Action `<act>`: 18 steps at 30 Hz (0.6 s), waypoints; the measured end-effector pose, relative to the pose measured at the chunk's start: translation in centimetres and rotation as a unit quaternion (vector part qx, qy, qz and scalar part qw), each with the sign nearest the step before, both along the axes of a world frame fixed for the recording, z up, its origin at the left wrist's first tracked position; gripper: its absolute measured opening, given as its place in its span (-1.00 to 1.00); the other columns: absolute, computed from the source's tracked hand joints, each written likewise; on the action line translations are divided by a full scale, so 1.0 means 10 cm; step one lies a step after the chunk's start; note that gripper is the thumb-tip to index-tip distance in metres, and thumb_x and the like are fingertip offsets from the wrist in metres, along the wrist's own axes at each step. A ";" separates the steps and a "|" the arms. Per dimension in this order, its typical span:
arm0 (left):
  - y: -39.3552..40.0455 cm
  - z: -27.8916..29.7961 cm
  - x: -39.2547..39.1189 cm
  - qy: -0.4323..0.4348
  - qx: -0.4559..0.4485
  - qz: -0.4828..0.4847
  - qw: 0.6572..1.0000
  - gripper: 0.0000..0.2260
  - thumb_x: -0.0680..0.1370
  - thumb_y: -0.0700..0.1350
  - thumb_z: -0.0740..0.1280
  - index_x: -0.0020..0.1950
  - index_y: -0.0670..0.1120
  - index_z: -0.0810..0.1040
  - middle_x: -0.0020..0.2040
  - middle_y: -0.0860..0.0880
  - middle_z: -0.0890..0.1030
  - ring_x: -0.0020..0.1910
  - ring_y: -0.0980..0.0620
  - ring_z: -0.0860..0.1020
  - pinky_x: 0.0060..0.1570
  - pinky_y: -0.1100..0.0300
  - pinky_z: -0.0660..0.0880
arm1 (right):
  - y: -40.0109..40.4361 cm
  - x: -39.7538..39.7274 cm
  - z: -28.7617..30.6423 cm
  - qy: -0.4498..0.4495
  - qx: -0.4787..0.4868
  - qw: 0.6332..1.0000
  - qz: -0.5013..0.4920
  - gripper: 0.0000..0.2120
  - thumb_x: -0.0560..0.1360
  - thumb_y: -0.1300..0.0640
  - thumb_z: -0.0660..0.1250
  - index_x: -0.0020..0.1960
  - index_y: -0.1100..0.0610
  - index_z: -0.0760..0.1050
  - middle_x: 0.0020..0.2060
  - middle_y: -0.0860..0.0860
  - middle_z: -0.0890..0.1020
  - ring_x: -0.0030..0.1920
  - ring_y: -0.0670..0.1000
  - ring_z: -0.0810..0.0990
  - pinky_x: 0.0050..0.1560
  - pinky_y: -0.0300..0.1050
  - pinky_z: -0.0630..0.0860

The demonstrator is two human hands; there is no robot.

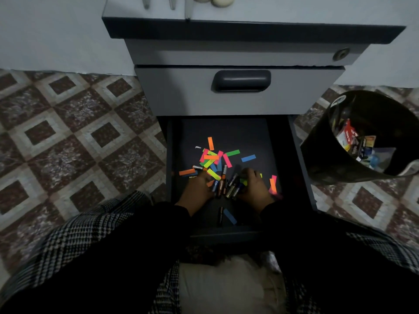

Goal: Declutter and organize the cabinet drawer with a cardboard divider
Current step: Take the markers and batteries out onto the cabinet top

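Dark drawer [281,141]: batteries [223,185], paper strips [213,157] | both hands' fingers: grasp unclear | bin [317,155]: trash

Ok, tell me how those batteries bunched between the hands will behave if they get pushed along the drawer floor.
The batteries are smooth cylinders lying flat, so they would probably roll apart rather than slide together. They look rigid and likely heavy for their size, unlike the paper strips mixed in.

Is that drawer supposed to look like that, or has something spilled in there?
It looks spilled. Bright paper strips lie scattered at all angles over the open drawer floor, mixed with loose batteries. The left hand and right hand flank the battery pile. One battery lies apart near the front. No cardboard divider shows.
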State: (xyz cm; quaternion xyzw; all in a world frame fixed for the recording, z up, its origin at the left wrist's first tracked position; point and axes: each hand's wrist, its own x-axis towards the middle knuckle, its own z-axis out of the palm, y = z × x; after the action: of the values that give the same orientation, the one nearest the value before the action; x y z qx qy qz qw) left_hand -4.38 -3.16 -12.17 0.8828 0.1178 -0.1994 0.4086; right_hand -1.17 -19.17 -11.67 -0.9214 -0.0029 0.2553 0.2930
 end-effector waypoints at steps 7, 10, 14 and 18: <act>-0.03 -0.02 -0.01 -0.017 0.042 -0.140 0.989 -0.42 0.47 -0.20 0.40 0.45 0.01 0.29 0.34 -0.11 0.42 0.33 -0.07 0.41 0.33 -0.01 0.37 | 0.04 -0.03 -0.07 0.016 -0.015 1.000 -0.003 -0.33 0.36 0.24 0.47 0.38 0.20 0.25 0.36 0.13 0.28 0.30 0.11 0.41 0.32 -0.07 0.35; -0.01 -0.06 0.01 -0.023 0.056 -0.155 0.986 -0.42 0.48 -0.19 0.39 0.46 0.04 0.28 0.36 -0.12 0.40 0.33 -0.08 0.41 0.33 0.00 0.37 | 0.05 -0.04 -0.08 0.017 -0.013 1.000 0.005 -0.29 0.37 0.22 0.46 0.42 0.20 0.19 0.39 0.13 0.24 0.30 0.10 0.41 0.35 -0.07 0.34; 0.00 -0.03 0.03 -0.041 0.077 -0.163 0.983 -0.46 0.49 -0.11 0.39 0.44 0.05 0.30 0.31 -0.09 0.44 0.27 -0.06 0.45 0.29 0.03 0.40 | 0.04 -0.05 -0.07 0.011 -0.011 1.000 0.015 -0.26 0.37 0.22 0.47 0.43 0.21 0.18 0.39 0.13 0.22 0.32 0.11 0.39 0.33 -0.10 0.33; -0.01 -0.04 0.04 -0.046 0.093 -0.165 0.981 -0.46 0.47 -0.07 0.41 0.41 0.06 0.31 0.29 -0.08 0.45 0.24 -0.05 0.46 0.25 0.06 0.42 | 0.06 -0.08 -0.10 -0.017 -0.018 0.999 0.032 -0.27 0.38 0.18 0.47 0.43 0.23 0.17 0.37 0.16 0.24 0.30 0.12 0.41 0.34 -0.09 0.35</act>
State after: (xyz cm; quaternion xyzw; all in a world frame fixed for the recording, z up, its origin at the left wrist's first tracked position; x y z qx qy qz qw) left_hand -3.97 -3.25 -12.60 0.9324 -0.0302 -0.2119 0.2913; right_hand -1.98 -18.53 -12.66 -0.9301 -0.0326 0.2491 0.2680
